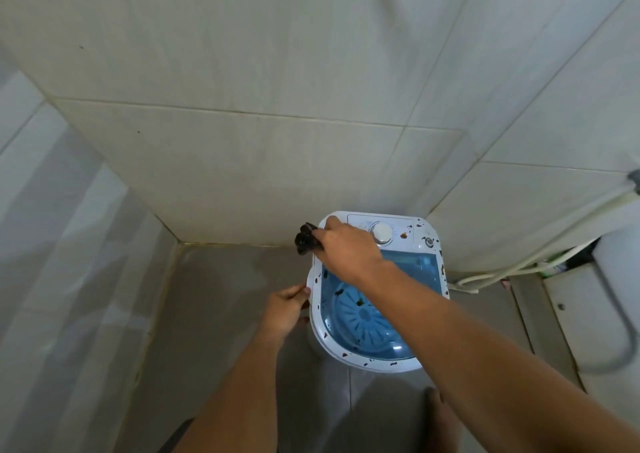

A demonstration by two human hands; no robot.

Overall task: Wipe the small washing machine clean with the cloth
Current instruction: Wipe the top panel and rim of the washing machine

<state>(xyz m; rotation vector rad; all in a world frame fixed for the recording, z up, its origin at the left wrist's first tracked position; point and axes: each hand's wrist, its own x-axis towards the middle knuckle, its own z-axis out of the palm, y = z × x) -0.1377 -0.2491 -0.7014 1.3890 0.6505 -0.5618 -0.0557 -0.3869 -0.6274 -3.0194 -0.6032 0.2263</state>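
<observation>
A small white washing machine (420, 241) with a blue see-through tub stands on the floor in the corner of a tiled room. Brown and dark specks dot its white rim and control panel, and a round white dial (381, 233) sits on the panel. My right hand (346, 248) is over the machine's back left corner, shut on a dark bunched cloth (306, 241) that hangs off the edge. My left hand (285, 309) grips the machine's left rim, fingers curled on it.
Pale tiled walls close in behind and on the left. A white hose (519, 262) runs along the right wall down to the floor behind the machine. A white fixture (609, 314) stands at the right. Grey floor lies left of the machine; my foot (434, 400) is just below it.
</observation>
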